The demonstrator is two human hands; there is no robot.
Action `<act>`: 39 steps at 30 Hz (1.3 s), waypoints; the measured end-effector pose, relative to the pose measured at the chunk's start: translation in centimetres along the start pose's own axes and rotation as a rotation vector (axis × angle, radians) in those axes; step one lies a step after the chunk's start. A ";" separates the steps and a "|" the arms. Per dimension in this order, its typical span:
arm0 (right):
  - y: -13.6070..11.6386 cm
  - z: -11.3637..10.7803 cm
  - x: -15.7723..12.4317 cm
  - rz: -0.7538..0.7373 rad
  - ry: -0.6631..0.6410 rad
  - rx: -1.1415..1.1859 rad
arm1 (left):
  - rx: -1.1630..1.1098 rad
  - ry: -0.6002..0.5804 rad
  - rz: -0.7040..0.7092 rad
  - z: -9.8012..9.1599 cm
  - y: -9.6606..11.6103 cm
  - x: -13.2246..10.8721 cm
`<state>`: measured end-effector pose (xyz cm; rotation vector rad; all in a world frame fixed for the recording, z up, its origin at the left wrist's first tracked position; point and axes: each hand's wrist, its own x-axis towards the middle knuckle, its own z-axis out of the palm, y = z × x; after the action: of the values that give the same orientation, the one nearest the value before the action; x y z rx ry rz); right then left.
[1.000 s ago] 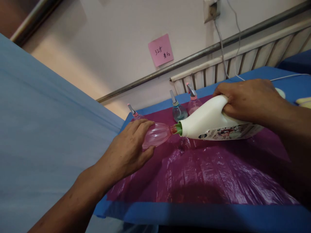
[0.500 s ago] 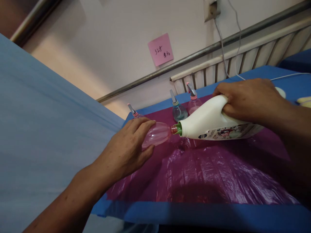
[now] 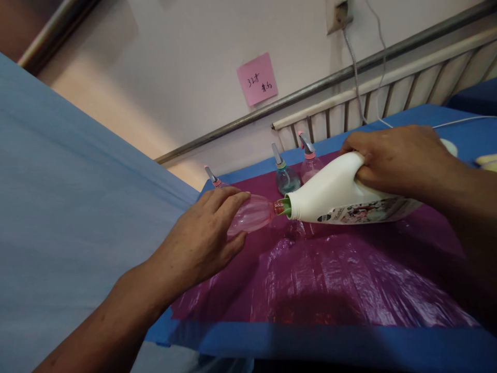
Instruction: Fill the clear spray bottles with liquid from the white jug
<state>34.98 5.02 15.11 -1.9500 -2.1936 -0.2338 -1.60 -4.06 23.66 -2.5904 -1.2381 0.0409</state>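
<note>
My left hand [image 3: 209,233] is wrapped round a clear pink plastic bottle [image 3: 254,213], whose neck points to the right. In my right hand [image 3: 399,158] is the handle of a large white detergent jug [image 3: 330,191] with a printed label. The jug lies tilted on its side, and its mouth with a green spout [image 3: 286,206] meets the neck of the pink bottle. Whether liquid is flowing between them I cannot tell. Behind stand a teal spray bottle [image 3: 288,178] and a pink spray bottle [image 3: 310,165]. Another spray bottle [image 3: 213,177] is partly hidden behind my left hand.
Purple plastic sheeting [image 3: 318,274] covers much of the blue table [image 3: 310,342]. A light blue curtain [image 3: 77,207] hangs on the left. At the back are a railing [image 3: 349,106], a wall socket [image 3: 339,15] with cables, and a pink note [image 3: 257,79] on the wall.
Almost nothing differs. Both hands hold the bottle and the jug in the same places, mouth to neck, with only a very slight shift.
</note>
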 end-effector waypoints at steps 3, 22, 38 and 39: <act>0.0 0.1 0.0 -0.004 0.001 -0.001 | 0.004 0.005 0.010 0.0 0.0 0.0; 0.1 0.2 -0.1 -0.013 0.029 0.004 | 0.034 -0.012 0.016 -0.8 0.2 0.1; 0.0 0.1 -0.1 -0.019 0.032 0.017 | 0.005 -0.021 -0.007 -1.2 0.5 0.3; 0.0 0.1 -0.2 -0.019 0.035 0.020 | 0.006 -0.024 -0.011 -1.2 0.5 0.3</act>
<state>35.03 4.91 14.95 -1.9008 -2.1847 -0.2467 -0.83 -4.41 24.70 -2.5851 -1.2593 0.0742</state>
